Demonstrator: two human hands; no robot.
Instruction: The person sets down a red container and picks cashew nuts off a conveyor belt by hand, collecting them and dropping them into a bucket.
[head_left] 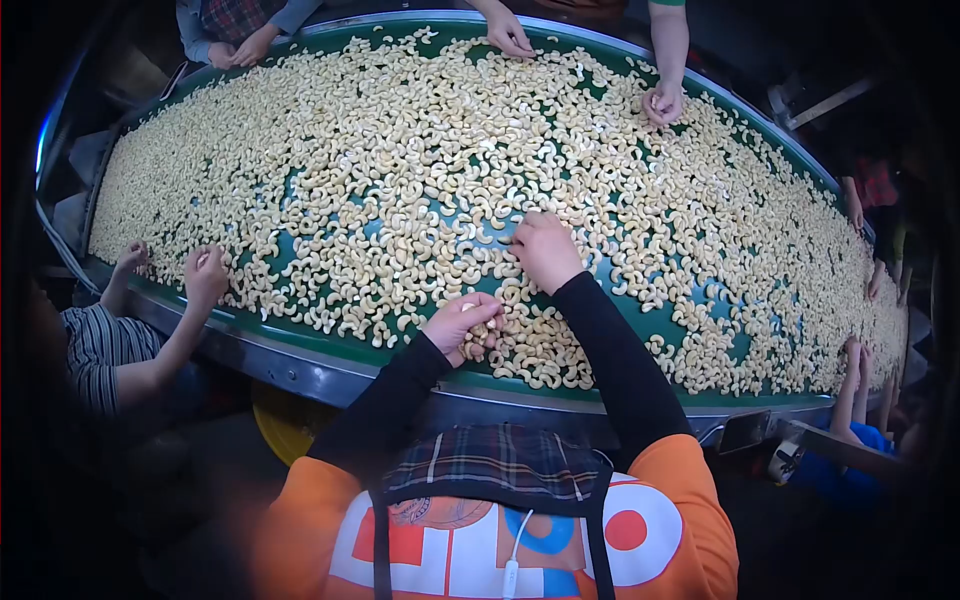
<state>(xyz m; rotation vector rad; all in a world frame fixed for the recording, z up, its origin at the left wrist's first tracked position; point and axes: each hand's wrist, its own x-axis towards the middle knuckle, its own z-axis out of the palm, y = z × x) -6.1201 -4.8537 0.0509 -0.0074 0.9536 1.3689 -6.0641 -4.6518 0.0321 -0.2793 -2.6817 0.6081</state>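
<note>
Pale cashew nuts (400, 170) lie scattered over a wide green conveyor belt (655, 318). My left hand (465, 325), palm turned up near the belt's front edge, is curled round several cashew nuts. Farther in and to the right, my right hand (546, 252) reaches down among the nuts with its fingers bent. Its fingertips are partly hidden, so I cannot make out what is between them. A denser pile of cashew nuts (540, 352) sits in front of me, just right of my left hand.
A metal rail (290, 375) runs along the belt's near side. Co-workers' hands reach over the belt: one person's hand (206, 272) at left, others at the far side (663, 102) and at right (852, 352). A yellow container (283, 420) stands below the rail.
</note>
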